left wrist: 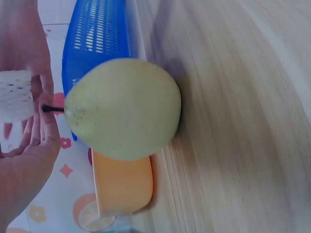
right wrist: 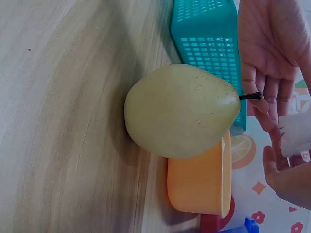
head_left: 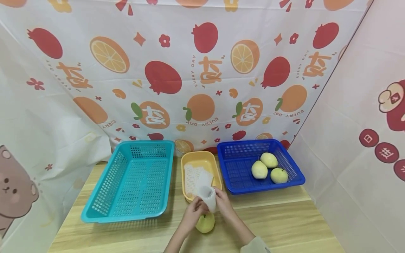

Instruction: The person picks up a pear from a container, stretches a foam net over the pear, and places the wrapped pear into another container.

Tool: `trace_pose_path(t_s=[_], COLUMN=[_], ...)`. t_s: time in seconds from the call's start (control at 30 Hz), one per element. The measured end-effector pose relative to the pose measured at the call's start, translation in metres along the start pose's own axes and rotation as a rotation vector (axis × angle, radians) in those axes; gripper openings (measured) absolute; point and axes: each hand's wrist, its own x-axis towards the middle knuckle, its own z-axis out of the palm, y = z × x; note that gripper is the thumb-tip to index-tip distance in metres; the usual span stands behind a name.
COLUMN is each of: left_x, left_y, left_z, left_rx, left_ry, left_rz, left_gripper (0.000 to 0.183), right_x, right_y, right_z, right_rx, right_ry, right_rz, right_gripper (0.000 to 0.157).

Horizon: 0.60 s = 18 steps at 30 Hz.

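A white foam fruit net (head_left: 209, 201), its top rim spread into a round opening, is held between both hands. My left hand (head_left: 192, 214) grips its left side, while my right hand (head_left: 224, 204) grips the right. Just below the net, a yellow-green pear (head_left: 205, 223) stands on the table with its stem up. In the left wrist view the pear (left wrist: 124, 109) hides part of the baskets behind it. The net (right wrist: 296, 135) shows only in part at the edge of the right wrist view, above the stem.
Behind the hands, a yellow tray (head_left: 202, 155) holds more white foam nets (head_left: 193, 178). A teal basket (head_left: 139, 191) stands to the left. On the right, a blue basket (head_left: 235, 175) contains three pears (head_left: 259, 170). A fruit-patterned sheet (head_left: 202, 80) hangs behind the table.
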Motion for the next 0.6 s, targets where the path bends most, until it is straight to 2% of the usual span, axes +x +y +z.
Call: trace_pose_path(t_s=[0.13, 0.23, 0.43, 0.6], left_x=[-0.001, 0.0, 0.004, 0.005], left_y=[0.001, 0.001, 0.0, 0.004], left_z=[0.004, 0.003, 0.0, -0.002], left_rx=[-0.043, -0.039, -0.027, -0.057], left_ry=[0.043, 0.09, 0.164, 0.177], left_rz=[-0.016, -0.009, 0.001, -0.033], left_gripper=[0.048, 0.043, 0.038, 0.037], right_x=[0.002, 0.002, 0.0, -0.006], right_y=[0.009, 0.01, 0.001, -0.015], right_z=[0.0, -0.002, -0.005, -0.004], right_rx=[0.052, 0.08, 0.093, 0.134], right_ry=[-0.093, -0.141, -0.157, -0.139], right_rz=[-0.032, -0.029, 0.057, 0.114], right_gripper=[0.029, 0.036, 0.036, 0.038])
